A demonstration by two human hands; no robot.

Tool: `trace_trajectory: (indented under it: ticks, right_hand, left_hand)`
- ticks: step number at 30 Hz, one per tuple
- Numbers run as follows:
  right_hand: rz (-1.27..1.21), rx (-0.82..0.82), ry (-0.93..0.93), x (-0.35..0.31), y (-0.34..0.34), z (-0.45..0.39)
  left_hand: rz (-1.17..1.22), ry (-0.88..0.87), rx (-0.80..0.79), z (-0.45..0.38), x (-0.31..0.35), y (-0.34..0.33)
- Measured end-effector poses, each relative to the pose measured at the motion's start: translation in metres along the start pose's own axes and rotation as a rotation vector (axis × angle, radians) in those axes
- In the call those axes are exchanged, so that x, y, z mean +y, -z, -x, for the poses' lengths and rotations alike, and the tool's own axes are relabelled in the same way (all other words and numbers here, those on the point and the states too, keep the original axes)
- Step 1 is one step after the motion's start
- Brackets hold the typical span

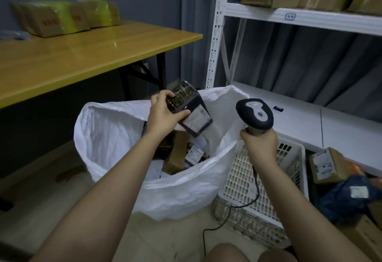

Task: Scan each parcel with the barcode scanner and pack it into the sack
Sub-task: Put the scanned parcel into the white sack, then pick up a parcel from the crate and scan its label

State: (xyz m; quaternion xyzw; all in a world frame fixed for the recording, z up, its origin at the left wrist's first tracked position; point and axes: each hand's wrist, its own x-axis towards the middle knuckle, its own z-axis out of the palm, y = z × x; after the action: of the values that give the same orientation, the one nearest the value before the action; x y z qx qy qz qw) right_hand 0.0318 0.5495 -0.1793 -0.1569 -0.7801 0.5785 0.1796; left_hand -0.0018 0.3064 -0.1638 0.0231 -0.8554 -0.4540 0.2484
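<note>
Head view: left hand fingers curled round dark parcel above sack; right hand gripping scanner. Rigid, apparently light; best held across short edges.

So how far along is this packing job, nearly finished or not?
Partway, it seems. Several parcels already lie inside the white sack. In hand: the left hand holds a dark box over the sack's mouth, while the right hand grips the barcode scanner. Left: a labelled brown parcel and a blue bag wait at the right.
</note>
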Motion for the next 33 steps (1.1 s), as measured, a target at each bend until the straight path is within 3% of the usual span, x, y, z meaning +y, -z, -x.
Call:
trace_trajectory:
  ticks: [4,7,10,15,18,26,30,33]
  right_hand:
    - [-0.029,-0.003,-0.033,-0.001,-0.003,0.007]
    - [-0.057,-0.004,-0.049,-0.002,-0.004,0.01]
    - [-0.07,-0.001,-0.061,-0.004,0.0,0.009]
    - [-0.064,0.005,-0.089,-0.008,0.003,-0.002]
    - [-0.099,0.017,-0.108,-0.012,-0.003,-0.005]
    - [-0.116,0.028,-0.11,-0.01,-0.001,-0.003]
    - [-0.103,0.019,-0.116,-0.004,-0.002,0.001]
    - [-0.091,0.01,-0.11,-0.003,-0.005,0.004]
  left_hand:
    - [-0.076,0.089,-0.427,-0.006,-0.011,0.011]
    - [-0.365,0.142,-0.534,-0.008,-0.026,0.002]
    - [-0.443,0.122,-0.261,-0.012,-0.036,-0.007]
    - [0.082,-0.05,0.286,-0.051,-0.003,0.007]
    - [0.194,-0.08,0.397,-0.061,0.022,0.013]
    - [0.164,0.012,0.029,-0.03,-0.002,0.029]
    - [-0.148,-0.052,-0.056,-0.023,0.001,0.045]
    - [-0.31,-0.029,-0.298,-0.025,0.006,0.054]
